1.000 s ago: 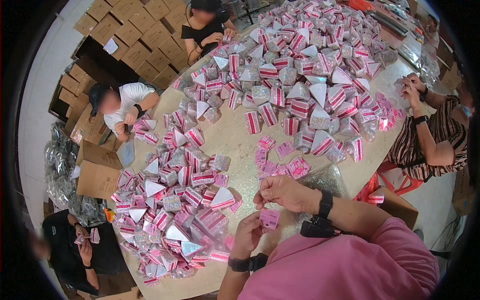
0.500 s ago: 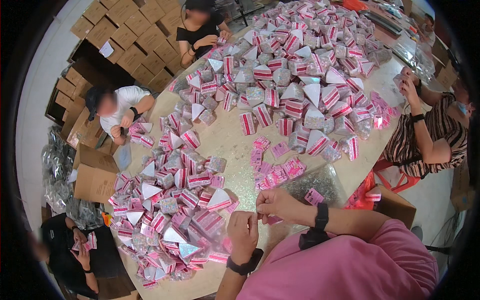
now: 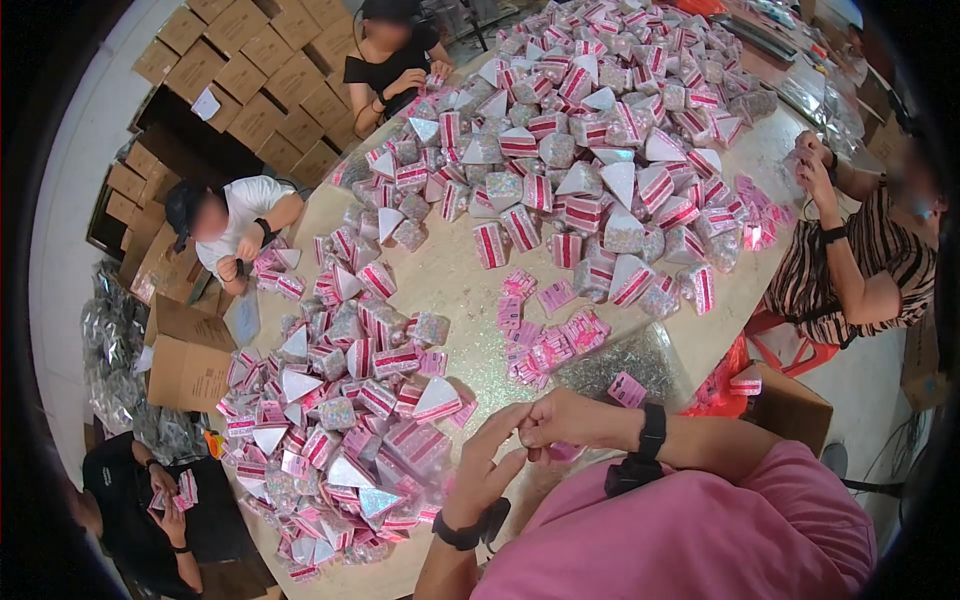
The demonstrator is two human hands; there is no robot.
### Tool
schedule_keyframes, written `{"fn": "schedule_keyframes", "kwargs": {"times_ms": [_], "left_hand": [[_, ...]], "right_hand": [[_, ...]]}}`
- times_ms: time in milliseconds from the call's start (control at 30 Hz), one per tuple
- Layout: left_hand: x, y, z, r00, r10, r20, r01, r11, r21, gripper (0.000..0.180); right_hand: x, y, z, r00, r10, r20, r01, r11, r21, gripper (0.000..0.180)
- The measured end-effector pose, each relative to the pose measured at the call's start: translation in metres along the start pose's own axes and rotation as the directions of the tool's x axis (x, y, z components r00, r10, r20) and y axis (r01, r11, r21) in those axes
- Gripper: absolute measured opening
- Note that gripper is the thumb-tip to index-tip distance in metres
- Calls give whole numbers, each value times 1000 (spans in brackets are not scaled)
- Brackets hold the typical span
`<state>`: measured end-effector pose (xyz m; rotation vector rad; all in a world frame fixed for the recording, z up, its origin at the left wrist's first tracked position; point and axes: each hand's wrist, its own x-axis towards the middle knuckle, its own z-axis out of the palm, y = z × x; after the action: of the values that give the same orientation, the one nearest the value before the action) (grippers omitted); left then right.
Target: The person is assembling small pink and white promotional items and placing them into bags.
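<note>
My left hand (image 3: 487,468) and my right hand (image 3: 572,420) meet at the fingertips over the near edge of the table. The right fingers are curled into a pinch. My left index finger and thumb close in against them, and whatever lies between is too small or hidden to make out. Just below the right hand, a bit of a pink card (image 3: 565,452) shows, partly covered. Beyond my hands lie loose pink cards (image 3: 558,350) and a clear plastic bag (image 3: 650,362) of silvery bits, with one pink card (image 3: 627,390) on it.
Wrapped cake-slice-shaped items form a near-left heap (image 3: 340,410) and a larger far heap (image 3: 610,150) on the table (image 3: 455,285). Several people sit around it, handling small pieces. Cardboard boxes (image 3: 270,85) are stacked at the far left; an open carton (image 3: 790,410) stands at right.
My left hand has opened out from a tighter curl, its fingers now reaching to the right hand. The right hand has shifted slightly right and down.
</note>
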<state>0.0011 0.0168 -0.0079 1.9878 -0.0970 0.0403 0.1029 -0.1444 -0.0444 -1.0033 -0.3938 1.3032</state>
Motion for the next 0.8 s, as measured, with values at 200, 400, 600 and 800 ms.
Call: {"fn": "schedule_keyframes", "kwargs": {"times_ms": [200, 400, 600, 800], "left_hand": [[-10, 5, 0, 995, 103, 12, -101, 924, 370, 29], [-18, -7, 13, 994, 86, -73, -48, 907, 419, 6], [-18, -30, 30, 911, -391, -134, 365, 913, -184, 14], [-16, -30, 31, 867, -492, -78, 316, 664, -678, 18]], "right_hand": [[-6, 4, -7, 989, 149, 23, -150, 988, 46, 10], [-3, 8, -4, 998, 52, -36, -58, 977, -206, 16], [-8, -4, 17, 962, -233, -139, 59, 681, -730, 20], [-8, 4, 10, 926, -354, -131, 75, 514, -854, 18]]}}
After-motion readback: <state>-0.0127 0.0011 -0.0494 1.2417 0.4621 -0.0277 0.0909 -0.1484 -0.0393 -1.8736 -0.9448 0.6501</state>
